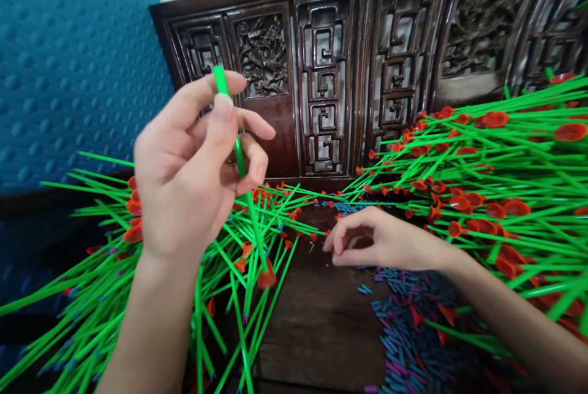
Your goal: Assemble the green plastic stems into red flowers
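My left hand is raised and closed around a thin green stick that stands nearly upright, an orange cup at its lower end. Lower down, my right hand rests on the dark wooden surface, its fingers curled and pinched near a scatter of small blue and purple pieces. What the fingertips hold is too small to make out. A heap of green sticks with orange cups lies to the right. Another heap of green sticks lies to the left.
A dark carved wooden backrest runs across the back. A blue dimpled cushion stands at the left. Loose orange cups and small blue pieces lie between the two heaps.
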The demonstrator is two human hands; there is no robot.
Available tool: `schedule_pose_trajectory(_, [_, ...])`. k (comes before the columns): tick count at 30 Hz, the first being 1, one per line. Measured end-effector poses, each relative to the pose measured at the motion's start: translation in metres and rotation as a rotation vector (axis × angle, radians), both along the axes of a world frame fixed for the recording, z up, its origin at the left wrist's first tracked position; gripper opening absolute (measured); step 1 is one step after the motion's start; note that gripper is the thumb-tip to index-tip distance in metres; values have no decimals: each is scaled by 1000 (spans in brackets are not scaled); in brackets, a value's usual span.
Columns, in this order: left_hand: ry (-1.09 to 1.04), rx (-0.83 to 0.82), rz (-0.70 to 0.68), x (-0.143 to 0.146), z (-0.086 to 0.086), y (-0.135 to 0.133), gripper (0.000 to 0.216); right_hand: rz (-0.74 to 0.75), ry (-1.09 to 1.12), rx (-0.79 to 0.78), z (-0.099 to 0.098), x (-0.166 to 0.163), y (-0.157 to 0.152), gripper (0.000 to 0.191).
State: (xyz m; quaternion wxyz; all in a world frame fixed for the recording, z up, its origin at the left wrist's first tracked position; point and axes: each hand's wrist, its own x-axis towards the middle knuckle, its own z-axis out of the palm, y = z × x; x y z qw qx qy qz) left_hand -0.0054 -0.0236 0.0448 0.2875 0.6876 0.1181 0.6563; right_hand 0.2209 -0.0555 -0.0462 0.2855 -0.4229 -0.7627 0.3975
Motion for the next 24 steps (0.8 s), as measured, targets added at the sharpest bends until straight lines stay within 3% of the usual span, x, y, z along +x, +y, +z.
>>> schedule_pose_trajectory(1, [8, 40, 34, 0, 0, -4, 9, -55, -175, 25, -3, 7, 5, 3])
schedule_pose_trajectory(3, [26, 89, 127, 0, -2, -10, 13, -115, -495, 77, -12, 19, 12, 12])
schedule_pose_trajectory(6, [116, 144, 237, 2, -6, -17, 14, -119, -739, 66, -27, 28, 18, 29])
schedule_pose_trajectory(9, [254, 227, 272, 0, -7, -23, 19, -103, -787, 4, -34, 28, 19, 31])
schedule_pose_trajectory(13, [314, 349, 338, -4, -5, -31, 25, -65, -807, -58, -27, 21, 15, 19])
schedule_pose_trajectory(24, [472, 437, 453, 16, 9, -54, 21, 64, -995, -167, -18, -8, 12, 21])
